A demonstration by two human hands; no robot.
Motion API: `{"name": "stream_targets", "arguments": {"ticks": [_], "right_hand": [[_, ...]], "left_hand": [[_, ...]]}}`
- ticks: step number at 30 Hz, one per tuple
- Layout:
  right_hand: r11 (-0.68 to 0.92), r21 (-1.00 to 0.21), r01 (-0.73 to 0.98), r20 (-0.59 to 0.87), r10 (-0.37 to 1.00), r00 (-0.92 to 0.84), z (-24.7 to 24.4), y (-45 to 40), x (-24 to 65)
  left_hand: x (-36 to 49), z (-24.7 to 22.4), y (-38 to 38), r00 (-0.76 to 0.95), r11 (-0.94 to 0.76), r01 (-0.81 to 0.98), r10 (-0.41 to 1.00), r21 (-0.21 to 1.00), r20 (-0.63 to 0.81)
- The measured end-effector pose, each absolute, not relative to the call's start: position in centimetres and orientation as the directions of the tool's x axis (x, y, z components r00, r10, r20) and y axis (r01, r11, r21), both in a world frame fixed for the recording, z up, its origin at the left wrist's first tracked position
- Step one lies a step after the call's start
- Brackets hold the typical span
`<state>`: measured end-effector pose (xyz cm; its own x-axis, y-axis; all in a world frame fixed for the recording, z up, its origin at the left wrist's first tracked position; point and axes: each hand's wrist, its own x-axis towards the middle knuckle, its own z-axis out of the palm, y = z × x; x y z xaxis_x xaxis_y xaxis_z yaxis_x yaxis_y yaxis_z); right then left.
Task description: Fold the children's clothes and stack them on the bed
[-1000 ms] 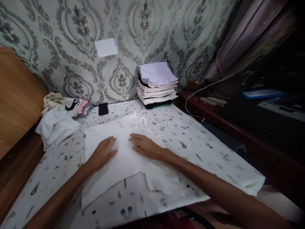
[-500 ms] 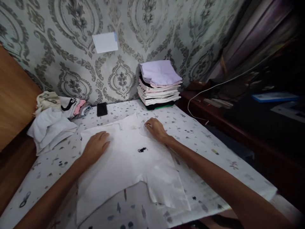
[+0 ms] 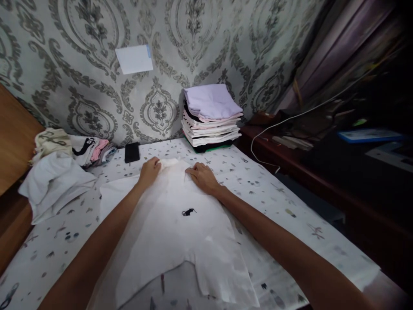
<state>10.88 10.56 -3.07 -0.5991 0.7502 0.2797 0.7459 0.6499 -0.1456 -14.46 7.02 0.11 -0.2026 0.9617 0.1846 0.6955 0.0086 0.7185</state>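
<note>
The white shirt (image 3: 167, 232) lies spread on the patterned sheet (image 3: 274, 202), near centre, a small black horse-and-rider logo (image 3: 189, 212) on it; no writing is legible; the left hand (image 3: 150, 171) and right hand (image 3: 202, 177) pinch its far edge, fingers closed on cloth.

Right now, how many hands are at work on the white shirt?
2: the left hand on the left part of the top edge of the white shirt, and the right hand on the right part.
</note>
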Motion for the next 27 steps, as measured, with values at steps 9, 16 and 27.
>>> {"name": "stream_targets", "arguments": {"ticks": [9, 16, 27], "right_hand": [[0.626, -0.076, 0.776, 0.278, 0.761, -0.586, -2.5, 10.7, 11.0], [0.638, -0.208, 0.741, 0.368, 0.753, -0.546, -3.0, 11.2, 11.4], [0.677, 0.025, 0.736, 0.288, 0.7, -0.654, -1.0, 12.7, 7.8]], "left_hand": [[-15.8, -2.8, 7.7, -0.334, 0.001, 0.365, 0.934, 0.931, 0.13], [-15.3, -3.5, 7.0, -0.337, -0.063, 0.398, 0.918, 0.915, 0.209], [-15.6, -3.8, 6.8, -0.289, -0.078, 0.477, 0.927, 0.875, 0.24]]}}
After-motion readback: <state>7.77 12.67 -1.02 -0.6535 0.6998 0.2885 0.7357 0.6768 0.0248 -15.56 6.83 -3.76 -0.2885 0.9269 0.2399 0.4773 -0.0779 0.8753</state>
